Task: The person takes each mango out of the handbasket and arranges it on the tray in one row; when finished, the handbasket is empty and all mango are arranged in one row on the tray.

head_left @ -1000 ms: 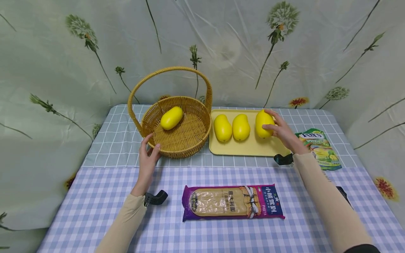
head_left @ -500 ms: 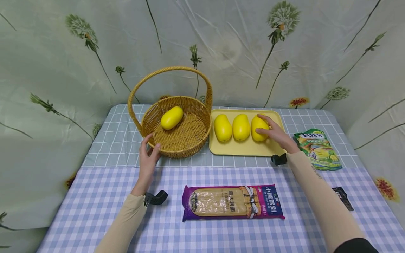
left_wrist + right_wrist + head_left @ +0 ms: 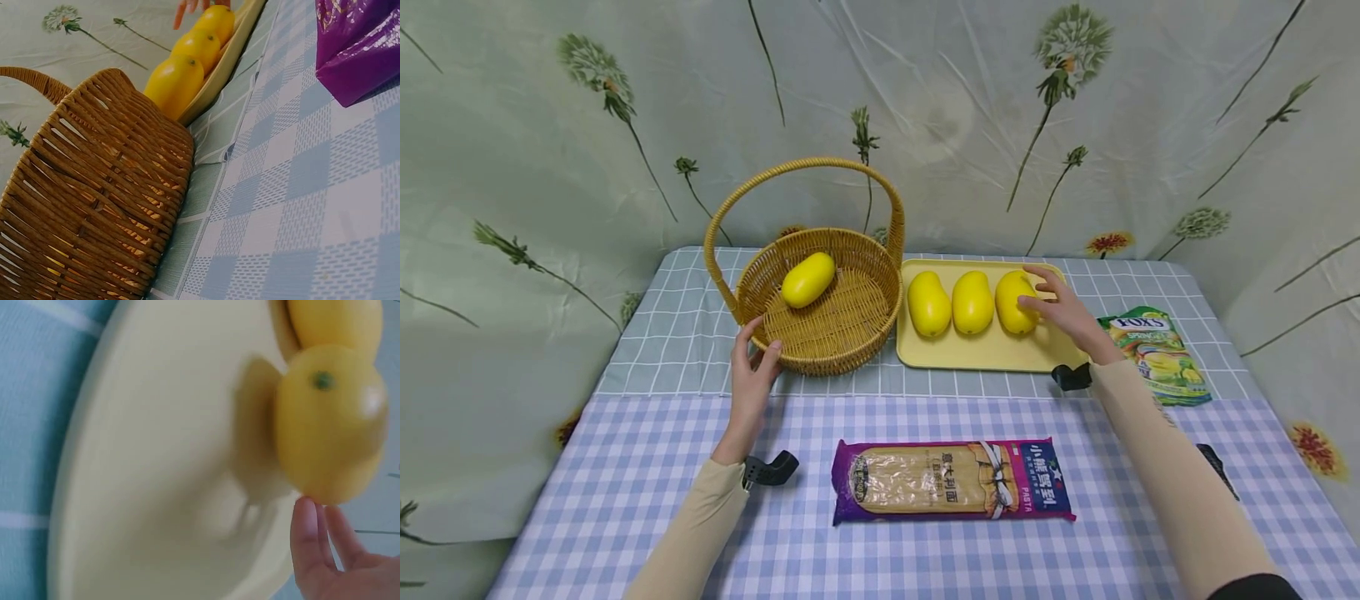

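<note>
My left hand rests its thumb and fingers, spread apart, against the front left wall of the wicker basket. Inside the basket lies one yellow mango. On the yellow tray three more mangoes stand in a row: a left one, a middle one and a right one. My right hand is at the right mango's right side, fingers parted and loosely bent. In the right wrist view its fingertips are at the end of that mango; contact is unclear.
A purple pasta pack lies across the checked cloth in front of the basket and tray. Right of the tray lies a green FOX'S bag, partly behind the right forearm. A small black item shows beyond that sleeve.
The right mango has come down on the tray and moved left beside the middle one. My right hand has loosened from it and shifted slightly right. The left hand has stayed at the basket.
</note>
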The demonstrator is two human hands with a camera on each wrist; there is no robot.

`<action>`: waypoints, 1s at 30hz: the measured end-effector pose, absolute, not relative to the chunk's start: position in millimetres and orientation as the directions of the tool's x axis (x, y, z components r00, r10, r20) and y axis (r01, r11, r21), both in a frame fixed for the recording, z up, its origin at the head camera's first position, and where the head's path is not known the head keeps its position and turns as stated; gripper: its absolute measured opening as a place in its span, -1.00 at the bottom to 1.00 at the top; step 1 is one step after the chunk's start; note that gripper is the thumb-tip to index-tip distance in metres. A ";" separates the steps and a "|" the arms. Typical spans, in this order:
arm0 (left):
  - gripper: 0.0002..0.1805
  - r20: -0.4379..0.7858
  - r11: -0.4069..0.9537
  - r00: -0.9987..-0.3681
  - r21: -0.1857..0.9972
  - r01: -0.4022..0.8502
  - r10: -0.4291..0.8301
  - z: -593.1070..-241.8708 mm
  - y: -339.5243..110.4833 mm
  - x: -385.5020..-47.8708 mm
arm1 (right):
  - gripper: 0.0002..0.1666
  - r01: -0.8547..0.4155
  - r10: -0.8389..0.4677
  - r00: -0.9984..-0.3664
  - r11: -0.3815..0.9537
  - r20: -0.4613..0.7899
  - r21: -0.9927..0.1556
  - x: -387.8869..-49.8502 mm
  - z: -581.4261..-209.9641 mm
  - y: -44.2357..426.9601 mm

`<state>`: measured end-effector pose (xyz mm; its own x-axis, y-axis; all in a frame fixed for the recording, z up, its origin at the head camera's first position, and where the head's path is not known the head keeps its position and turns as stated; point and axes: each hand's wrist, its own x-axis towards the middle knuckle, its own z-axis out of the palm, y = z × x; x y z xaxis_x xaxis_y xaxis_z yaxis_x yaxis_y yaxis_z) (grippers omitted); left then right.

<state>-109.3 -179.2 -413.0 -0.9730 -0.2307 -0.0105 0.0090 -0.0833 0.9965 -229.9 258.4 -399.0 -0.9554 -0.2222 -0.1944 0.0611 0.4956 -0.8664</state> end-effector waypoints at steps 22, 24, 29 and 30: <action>-0.43 -0.014 -0.082 -0.974 0.997 0.005 -0.228 -413.2 -178.8 -107.5 | -0.29 0.015 -0.236 -0.957 0.536 -0.167 -0.844 -227.9 -397.2 250.0; -0.44 -0.014 -0.078 -0.974 0.997 0.003 -0.226 -412.5 -178.2 -107.2 | -0.30 0.019 -0.210 -0.966 0.526 -0.152 -0.850 -227.2 -394.3 249.0; -0.44 -0.006 -0.073 -0.974 0.997 0.011 -0.228 -414.0 -178.4 -108.2 | -0.37 -0.003 -0.159 -0.983 0.514 -0.092 -0.858 -225.7 -385.4 242.4; -0.44 -0.005 -0.074 -0.973 0.997 0.013 -0.229 -414.4 -178.5 -108.5 | -0.38 -0.011 -0.156 -0.985 0.507 -0.079 -0.862 -225.4 -383.4 239.5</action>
